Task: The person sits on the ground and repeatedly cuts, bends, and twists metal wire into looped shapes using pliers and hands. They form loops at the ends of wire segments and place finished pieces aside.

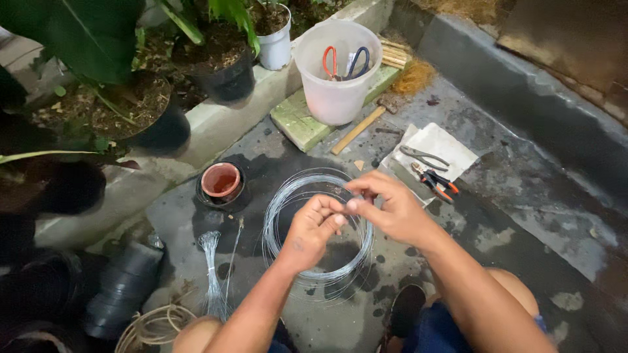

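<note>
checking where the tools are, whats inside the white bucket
Inside the white bucket stand two pairs of handles, one orange, one dark blue, leaning on the far wall. Their blades are hidden by the bucket's cloudy side.

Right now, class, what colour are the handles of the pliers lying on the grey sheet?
Orange and black handles on the pliers, seen best in the head view, right of the hands.

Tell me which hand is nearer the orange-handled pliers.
Right. The right hand is just left of the orange-handled pliers on the white sheet; the left hand sits farther left, over the wire coil.
</note>
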The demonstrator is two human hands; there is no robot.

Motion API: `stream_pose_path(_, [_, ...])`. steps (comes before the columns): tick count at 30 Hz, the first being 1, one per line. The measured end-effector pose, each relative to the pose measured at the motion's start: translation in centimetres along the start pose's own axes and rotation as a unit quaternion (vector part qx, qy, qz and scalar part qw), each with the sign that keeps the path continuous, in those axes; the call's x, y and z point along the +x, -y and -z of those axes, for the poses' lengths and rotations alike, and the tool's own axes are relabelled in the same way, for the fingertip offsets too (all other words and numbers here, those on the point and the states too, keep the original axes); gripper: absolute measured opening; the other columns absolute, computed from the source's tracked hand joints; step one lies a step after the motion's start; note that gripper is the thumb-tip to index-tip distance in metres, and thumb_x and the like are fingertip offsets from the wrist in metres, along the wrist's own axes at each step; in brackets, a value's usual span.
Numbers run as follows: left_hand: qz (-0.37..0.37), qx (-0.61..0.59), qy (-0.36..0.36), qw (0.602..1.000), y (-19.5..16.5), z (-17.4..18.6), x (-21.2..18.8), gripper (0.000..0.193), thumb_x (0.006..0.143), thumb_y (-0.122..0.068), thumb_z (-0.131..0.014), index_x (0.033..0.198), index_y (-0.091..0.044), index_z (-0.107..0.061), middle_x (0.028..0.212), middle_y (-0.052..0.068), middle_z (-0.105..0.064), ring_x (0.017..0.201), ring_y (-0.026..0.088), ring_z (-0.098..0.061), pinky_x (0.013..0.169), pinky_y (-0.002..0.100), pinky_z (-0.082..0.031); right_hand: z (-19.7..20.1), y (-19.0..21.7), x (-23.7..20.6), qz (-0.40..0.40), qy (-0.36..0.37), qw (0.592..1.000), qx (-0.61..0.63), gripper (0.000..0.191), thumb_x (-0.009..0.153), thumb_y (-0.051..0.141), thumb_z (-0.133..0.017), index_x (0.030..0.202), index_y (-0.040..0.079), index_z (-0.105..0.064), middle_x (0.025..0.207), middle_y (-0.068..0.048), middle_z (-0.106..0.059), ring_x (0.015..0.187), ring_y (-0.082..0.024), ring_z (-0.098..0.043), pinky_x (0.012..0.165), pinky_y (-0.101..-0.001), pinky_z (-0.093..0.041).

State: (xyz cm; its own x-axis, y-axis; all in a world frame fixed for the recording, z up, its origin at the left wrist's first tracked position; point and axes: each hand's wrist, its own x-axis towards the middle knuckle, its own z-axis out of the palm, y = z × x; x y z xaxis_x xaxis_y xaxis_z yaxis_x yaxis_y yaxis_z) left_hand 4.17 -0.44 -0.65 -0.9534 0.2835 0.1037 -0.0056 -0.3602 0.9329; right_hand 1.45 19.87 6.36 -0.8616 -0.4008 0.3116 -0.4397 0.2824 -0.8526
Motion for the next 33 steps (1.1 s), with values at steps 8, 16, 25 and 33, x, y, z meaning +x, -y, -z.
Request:
stream_pose_path(8, [0.03,-0.008,0.008,0.999,-0.3,-0.9,-0.4,0.019,0.098,-0.002,-0.063,0.112,-0.004,-0.05,0.099,0.004,-0.064,0.084,0.008,-0.057,0.075,0.026,-0.049,0.9,0.0,0.1,0.049,0.111,0.993,0.008,0.012,0.09,0.009,-0.072,0.1,0.003,-0.073,0.101,-0.005,-0.069,0.091,-0.016,-0.067,0.078,-0.031,-0.054])
stream_pose_path(16, [0.081,0.043,-0.01,0.996,-1.3,-1.6,0.2,0.023,0.095,-0.011,-0.066,0.116,-0.002,-0.063,0.1,0.004,-0.069,0.086,0.009,-0.062,0.072,0.026,-0.05,1.0,-1.4,0.0,-0.059,0.076,0.992,0.079,0.009,0.092,0.011,-0.073,0.096,0.003,-0.074,0.09,-0.003,-0.073,0.085,-0.011,-0.065,0.076,-0.0284,-0.054])
stream_pose_path(25, [-0.024,0.24,-0.078,0.967,-1.9,-2.4,0.3,0.012,0.094,-0.011,-0.071,0.098,0.0,-0.069,0.09,0.002,-0.061,0.077,0.008,-0.057,0.069,0.025,-0.049,-0.2,-1.3,0.1,-0.1,-0.015,0.995,0.007,0.011,0.088,0.012,-0.076,0.094,0.003,-0.075,0.083,0.0,-0.074,0.078,-0.007,-0.064,0.071,-0.0255,-0.053])
stream_pose_path(33, [0.03,0.145,-0.079,0.986,-0.5,-2.6,0.7,0.011,0.093,-0.009,-0.071,0.1,-0.002,-0.067,0.086,-0.001,-0.064,0.076,0.004,-0.056,0.067,0.023,-0.049,-0.8,-3.1,0.2,-0.124,-0.046,0.987,0.096,0.007,0.089,0.008,-0.076,0.092,0.002,-0.073,0.083,0.002,-0.07,0.075,-0.004,-0.059,0.067,-0.0231,-0.05])
